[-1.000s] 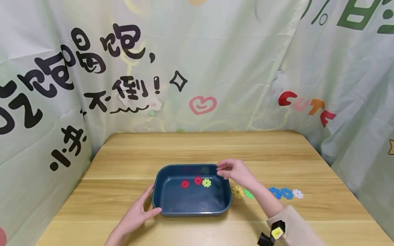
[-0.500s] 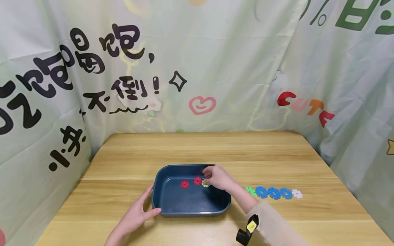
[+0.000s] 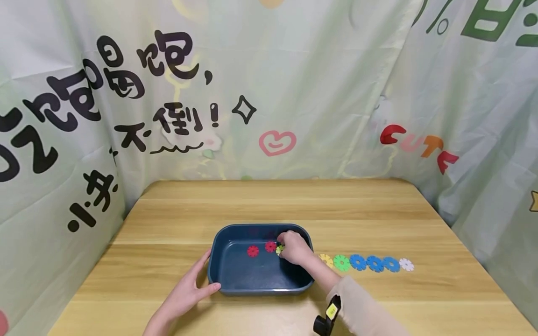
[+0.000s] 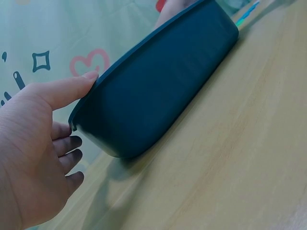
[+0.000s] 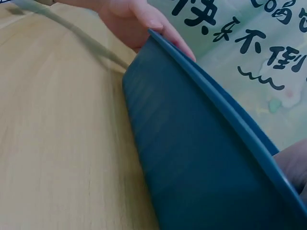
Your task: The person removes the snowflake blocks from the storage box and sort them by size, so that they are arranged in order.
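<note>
Head view: blue tray sits flat on wooden counter. L hand braces tray at near-L corner: thumb on rim, fingers along end wall, spread from thumb. R hand is inside tray, fingers bent, at yellow-green disc; pinch vs. touch cannot be told, hand blocks view. Two red discs lie on tray floor, L of it. Counter, R of tray, in a row: yellow disc (partly hidden), green disc, 3x blue discs, white disc.

L wrist view: thumb touches rim; other fingertips below rim level, slightly apart.

R wrist view: tray's outer wall at ctr.; L hand at far corner; R hand only at frame edge.
</note>
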The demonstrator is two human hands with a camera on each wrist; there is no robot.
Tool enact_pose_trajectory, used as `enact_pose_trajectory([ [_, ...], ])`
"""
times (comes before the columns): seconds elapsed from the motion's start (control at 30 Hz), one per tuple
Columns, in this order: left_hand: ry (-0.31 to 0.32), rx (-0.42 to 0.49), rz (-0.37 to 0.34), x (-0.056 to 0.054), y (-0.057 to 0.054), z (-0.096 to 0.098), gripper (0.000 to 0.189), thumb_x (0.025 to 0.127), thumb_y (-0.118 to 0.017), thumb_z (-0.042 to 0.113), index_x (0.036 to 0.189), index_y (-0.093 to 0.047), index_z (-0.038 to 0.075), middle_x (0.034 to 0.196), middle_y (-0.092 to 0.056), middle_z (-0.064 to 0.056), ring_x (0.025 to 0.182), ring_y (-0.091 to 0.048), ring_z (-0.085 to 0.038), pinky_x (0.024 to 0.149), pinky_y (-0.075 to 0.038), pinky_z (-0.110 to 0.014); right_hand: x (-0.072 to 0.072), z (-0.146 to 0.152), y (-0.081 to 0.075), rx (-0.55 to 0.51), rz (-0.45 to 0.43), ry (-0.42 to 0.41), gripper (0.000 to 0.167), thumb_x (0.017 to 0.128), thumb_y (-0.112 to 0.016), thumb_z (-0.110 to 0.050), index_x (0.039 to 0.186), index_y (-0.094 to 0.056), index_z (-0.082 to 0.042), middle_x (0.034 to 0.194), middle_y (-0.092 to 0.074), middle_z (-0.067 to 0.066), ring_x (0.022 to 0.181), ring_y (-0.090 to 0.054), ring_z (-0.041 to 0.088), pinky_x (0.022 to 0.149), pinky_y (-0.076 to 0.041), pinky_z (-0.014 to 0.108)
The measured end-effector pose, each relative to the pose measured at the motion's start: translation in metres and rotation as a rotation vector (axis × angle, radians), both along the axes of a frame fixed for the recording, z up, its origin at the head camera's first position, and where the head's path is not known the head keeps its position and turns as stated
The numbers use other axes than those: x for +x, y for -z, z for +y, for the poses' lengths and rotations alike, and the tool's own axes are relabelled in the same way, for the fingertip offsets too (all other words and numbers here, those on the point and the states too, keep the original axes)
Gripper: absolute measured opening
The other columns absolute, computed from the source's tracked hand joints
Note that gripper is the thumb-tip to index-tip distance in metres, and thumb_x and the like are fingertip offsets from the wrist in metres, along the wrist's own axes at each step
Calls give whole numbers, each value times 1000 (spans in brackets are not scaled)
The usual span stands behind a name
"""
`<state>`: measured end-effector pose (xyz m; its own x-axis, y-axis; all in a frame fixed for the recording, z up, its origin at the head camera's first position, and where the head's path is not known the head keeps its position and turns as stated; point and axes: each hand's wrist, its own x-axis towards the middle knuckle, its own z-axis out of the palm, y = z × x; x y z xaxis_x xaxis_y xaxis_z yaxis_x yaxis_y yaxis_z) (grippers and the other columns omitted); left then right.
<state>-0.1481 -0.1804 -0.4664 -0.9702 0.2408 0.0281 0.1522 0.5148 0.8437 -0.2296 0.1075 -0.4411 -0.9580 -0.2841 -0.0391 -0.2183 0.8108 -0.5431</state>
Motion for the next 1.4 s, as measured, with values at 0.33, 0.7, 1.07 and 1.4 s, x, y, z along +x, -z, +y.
enact_pose_trajectory([
  [0.33,-4,7,-1,1,0,-1,85,79,-73,28,146,-26,8,147,-28,-22,133,-24,-44,100,-20,-67,1,-1,3,14,40,-79,27,67,-80,-3,89,-66,2,77,-56,5,76,-51,20,72,-46,35],
  [0.7,4,12,-14,0,-2,0,85,80,-73,28,147,-25,8,147,-26,-22,133,-22,-44,100,-19,-67,1,1,1,-137,1,-129,21,68,-74,8,86,-67,-1,76,-61,5,68,-54,13,60,-50,27],
  [1.07,3,-7,-25,-1,-3,1,85,79,-73,30,147,-25,9,148,-26,-22,133,-23,-44,100,-20,-66,1,10,-5,-518,-182,-128,23,74,-64,12,94,-66,4,76,-61,11,63,-63,17,62,-56,34],
  [1.4,-11,-24,-52,0,-5,2,86,79,-72,33,147,-25,11,147,-27,-22,133,-23,-45,99,-21,-67,7,45,-38,-726,-186,-101,27,80,-59,13,107,-56,17,87,-58,14,74,-62,19,74,-53,49],
])
